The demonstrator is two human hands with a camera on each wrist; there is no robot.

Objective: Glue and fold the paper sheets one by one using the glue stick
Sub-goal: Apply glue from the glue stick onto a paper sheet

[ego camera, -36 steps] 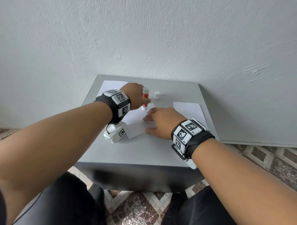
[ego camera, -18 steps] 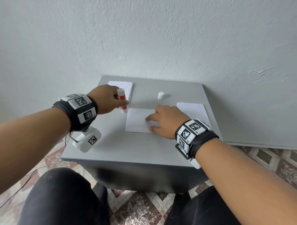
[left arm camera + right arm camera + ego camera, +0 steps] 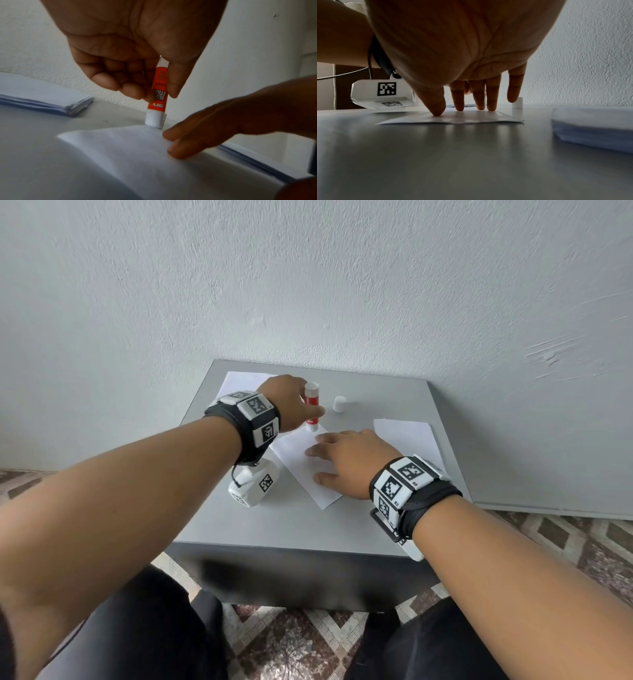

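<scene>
A single white paper sheet (image 3: 301, 463) lies slanted at the middle of the grey table (image 3: 301, 525). My left hand (image 3: 291, 402) grips the red and white glue stick (image 3: 312, 407) upside down, its tip down on the sheet's far corner (image 3: 154, 127). The stick's label (image 3: 158, 94) shows between thumb and fingers. My right hand (image 3: 346, 463) lies flat on the sheet with straight fingers (image 3: 458, 102) pressing it to the table. In the left wrist view the right hand's fingertips (image 3: 180, 143) sit just beside the glue tip.
The white glue cap (image 3: 339, 404) stands upright behind the sheet. One paper stack (image 3: 239, 381) lies at the far left of the table, another (image 3: 407, 436) at the right, next to my right wrist. A pale wall rises right behind the table; patterned floor shows below.
My left hand has swung back right with the glue stick, from beside the sheet's left edge onto its far corner. The sheet has turned slantwise under my right hand.
</scene>
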